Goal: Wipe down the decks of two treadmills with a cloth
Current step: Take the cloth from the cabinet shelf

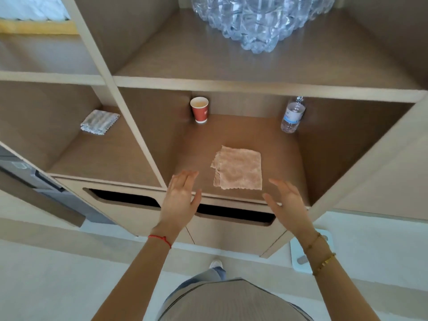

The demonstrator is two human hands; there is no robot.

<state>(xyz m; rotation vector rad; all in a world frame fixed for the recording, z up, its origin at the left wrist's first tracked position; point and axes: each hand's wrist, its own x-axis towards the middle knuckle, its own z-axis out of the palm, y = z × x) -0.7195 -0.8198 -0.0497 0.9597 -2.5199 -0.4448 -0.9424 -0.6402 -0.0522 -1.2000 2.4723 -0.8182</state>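
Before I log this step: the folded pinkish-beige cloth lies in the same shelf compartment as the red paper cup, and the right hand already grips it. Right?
Not quite. The head view shows the folded pinkish-beige cloth in the red paper cup's compartment, but the right hand is open beside it, gripping nothing.

Both forearms are bare, with no sleeves showing. The left hand (180,200) has a thin red string bracelet (160,240) knotted round its wrist. The right hand (288,202) has two slim gold-coloured bracelets (320,256) on its wrist, one a fine chain, the other with small blocky links. At 6 o'clock sits a beige finely ribbed top (231,302), above it light blue jeans (206,278) and the toe of a white shoe (215,264).
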